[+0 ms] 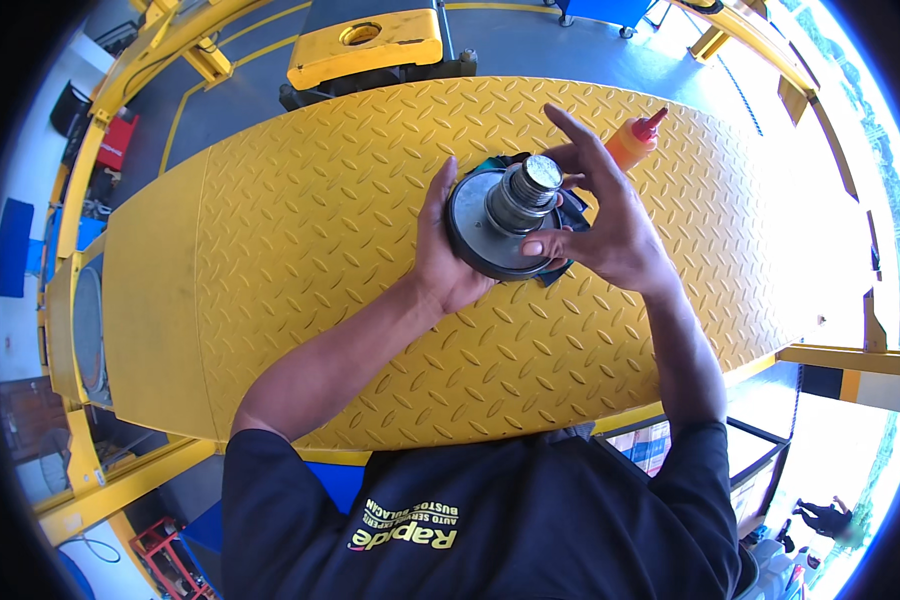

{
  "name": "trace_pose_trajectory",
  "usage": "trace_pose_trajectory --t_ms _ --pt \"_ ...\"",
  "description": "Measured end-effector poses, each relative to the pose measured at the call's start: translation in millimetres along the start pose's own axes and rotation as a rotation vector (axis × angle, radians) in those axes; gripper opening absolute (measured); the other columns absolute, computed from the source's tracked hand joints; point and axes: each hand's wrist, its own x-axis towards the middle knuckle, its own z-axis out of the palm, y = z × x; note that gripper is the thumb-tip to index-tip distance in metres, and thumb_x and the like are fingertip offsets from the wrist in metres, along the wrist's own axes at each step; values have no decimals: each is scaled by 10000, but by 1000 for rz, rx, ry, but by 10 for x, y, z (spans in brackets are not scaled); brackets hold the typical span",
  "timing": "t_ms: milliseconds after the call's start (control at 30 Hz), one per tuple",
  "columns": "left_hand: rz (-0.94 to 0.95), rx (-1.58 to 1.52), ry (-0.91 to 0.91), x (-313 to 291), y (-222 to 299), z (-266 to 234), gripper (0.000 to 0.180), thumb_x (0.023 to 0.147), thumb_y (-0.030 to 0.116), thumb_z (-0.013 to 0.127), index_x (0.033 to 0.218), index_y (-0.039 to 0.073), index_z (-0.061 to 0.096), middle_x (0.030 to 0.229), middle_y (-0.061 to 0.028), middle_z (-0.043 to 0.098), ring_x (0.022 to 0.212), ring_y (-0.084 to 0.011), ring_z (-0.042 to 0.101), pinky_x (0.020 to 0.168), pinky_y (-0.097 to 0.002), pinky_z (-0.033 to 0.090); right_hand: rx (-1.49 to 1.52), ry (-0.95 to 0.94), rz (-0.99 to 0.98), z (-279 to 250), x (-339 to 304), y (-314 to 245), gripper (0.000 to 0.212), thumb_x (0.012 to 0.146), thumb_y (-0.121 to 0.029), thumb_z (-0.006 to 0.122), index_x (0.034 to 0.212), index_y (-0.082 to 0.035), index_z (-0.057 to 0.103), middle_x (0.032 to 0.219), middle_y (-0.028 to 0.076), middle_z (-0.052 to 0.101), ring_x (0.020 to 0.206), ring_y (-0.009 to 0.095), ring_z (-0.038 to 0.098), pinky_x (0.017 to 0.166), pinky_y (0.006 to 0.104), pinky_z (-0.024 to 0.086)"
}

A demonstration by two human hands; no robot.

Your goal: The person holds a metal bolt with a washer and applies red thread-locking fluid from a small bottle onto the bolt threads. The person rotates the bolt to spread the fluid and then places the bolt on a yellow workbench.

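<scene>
A round grey metal part [485,215] is held above the yellow tread-plate surface [350,250]. It has a wide dark-rimmed disc, and a ribbed, shiny cylindrical neck rises from the disc's face. My left hand [448,240] cups the disc's left side and underside, thumb along the rim. On the other side my right hand [615,215] has its thumb on the disc's face and some fingers curled by the neck, while one finger stretches up and away. Dark green and black material [573,215] shows behind the disc; its kind is unclear.
An orange squeeze bottle [630,145] with a red nozzle stands beyond my right hand. Past the surface's far edge is a yellow-topped machine [370,45]. Yellow frame beams [77,230] run along both sides. A blue wheeled cabinet [605,12] stands on the grey floor.
</scene>
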Motion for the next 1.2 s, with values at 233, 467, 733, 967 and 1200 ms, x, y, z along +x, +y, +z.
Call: trace_pose_trajectory --t_ms 233,467,733,967,1200 --pt "4 -22 -46 20 3 33 1063 1087 860 249 1737 22 331 1647 -254 534 1474 -374 627 1192 -567 613 199 -20 87 -4 2 19 1218 766 -302 1078 1751 -74 399 1361 72 694 1338 202 649 1176 400 482" --pt "-14 -76 -207 -7 85 22 1089 1075 877 282 1723 3 334 1665 -261 504 1500 -390 599 1218 -606 573 241 92 35 111 32 175 1058 833 -376 1032 1640 4 462 1358 174 708 1269 266 725 1080 451 605" --pt "94 188 30 -97 40 93 952 1094 793 282 1654 47 475 1561 -184 630 1422 -312 657 1182 -524 580 290 40 157 165 -46 27 700 863 -308 1027 1336 29 636 1202 144 800 1056 189 777 910 352 643" --pt "404 368 52 -82 66 100 681 1113 554 450 1569 48 473 1445 -174 652 1378 -310 663 1153 -482 567 208 -103 23 -197 8 55 1005 799 -343 1053 1614 -29 556 1423 99 713 1367 228 663 1217 424 492" --pt "617 845 7 -109 185 49 850 920 463 668 1606 33 410 1423 -205 588 1331 -300 612 1169 -461 488 71 -144 7 -208 -68 2 1110 790 -607 984 1619 -13 545 1350 119 731 1264 248 696 1154 447 524"
